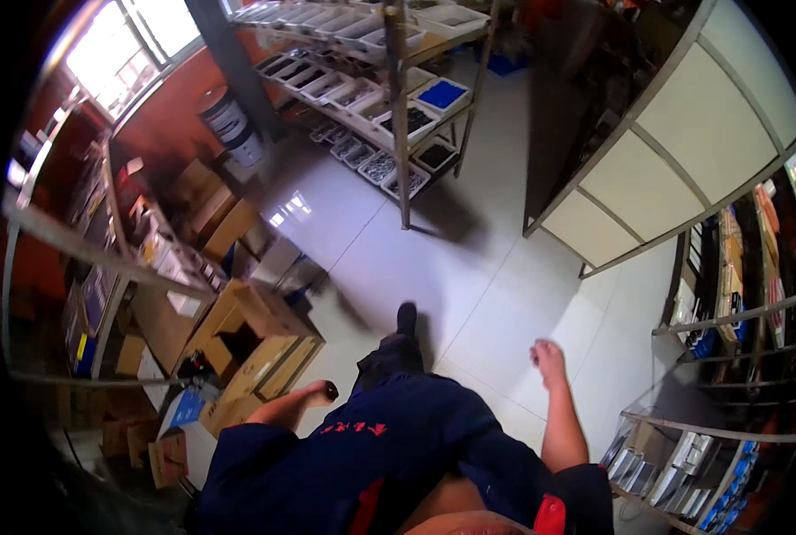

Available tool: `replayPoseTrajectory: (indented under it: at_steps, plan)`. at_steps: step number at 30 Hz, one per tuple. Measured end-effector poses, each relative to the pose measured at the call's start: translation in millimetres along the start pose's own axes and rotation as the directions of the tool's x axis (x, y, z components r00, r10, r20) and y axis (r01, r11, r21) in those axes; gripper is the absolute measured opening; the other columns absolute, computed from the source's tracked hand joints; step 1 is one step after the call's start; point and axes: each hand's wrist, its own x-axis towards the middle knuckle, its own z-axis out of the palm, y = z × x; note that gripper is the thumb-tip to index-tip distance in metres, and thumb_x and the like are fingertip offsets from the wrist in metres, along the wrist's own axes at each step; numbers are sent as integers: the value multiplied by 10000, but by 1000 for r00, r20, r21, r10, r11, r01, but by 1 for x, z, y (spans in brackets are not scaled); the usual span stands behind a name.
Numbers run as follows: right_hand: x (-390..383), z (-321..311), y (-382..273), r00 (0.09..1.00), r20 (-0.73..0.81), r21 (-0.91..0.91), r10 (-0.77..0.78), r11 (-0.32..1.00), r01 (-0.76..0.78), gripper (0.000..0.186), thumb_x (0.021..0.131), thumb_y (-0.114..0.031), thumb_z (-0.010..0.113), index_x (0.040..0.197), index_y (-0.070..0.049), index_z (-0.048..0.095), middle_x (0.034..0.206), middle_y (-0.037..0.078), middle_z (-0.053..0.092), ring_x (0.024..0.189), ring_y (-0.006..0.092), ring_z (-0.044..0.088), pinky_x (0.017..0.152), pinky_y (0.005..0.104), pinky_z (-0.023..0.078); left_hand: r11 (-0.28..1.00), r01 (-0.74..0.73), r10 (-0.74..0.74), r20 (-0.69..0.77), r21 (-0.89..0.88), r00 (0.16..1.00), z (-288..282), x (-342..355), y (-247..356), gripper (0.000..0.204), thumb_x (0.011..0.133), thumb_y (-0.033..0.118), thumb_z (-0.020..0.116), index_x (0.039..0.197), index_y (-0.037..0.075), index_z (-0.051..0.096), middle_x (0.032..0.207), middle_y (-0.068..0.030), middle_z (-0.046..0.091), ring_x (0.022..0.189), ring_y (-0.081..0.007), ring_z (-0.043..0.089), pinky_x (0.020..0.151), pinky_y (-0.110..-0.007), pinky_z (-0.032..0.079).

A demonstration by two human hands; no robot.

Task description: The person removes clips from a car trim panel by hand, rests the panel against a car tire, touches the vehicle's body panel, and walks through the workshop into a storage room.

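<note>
My left hand (316, 392) hangs at my left side, over the pale tiled floor beside open cardboard boxes (255, 334). Its fingers are curled around a small dark object (331, 390) that pokes out at the front; what it is I cannot tell. My right hand (548, 358) swings out to my right above the floor (469, 267), with its fingers loosely curled and nothing visible in it. Between the two hands my leg in dark trousers and a black shoe (406, 318) reaches forward. I wear a dark blue top.
A metal rack (398, 107) with trays of small parts stands ahead. Shelves with boxes (139, 250) line the left, and cartons lie on the floor beside them. The pale back of a shelving unit (674, 178) and shelves of packaged goods (728, 357) stand at the right. A drum (228, 120) stands by the far wall.
</note>
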Motion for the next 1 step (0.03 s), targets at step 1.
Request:
replayPoseTrajectory:
  at_steps: [1]
  plan:
    - [35,-1,-35,1000,-26,19,-12,1000,13,224,1023,-208,558,1145,-37,635,867,52,675,710,123,604,618,278,502,1000,0,0,16,7,1000,-24,19,-13,114,865,158,598,862,61,657,825,-142,641,832,-310,642,767,-379,526]
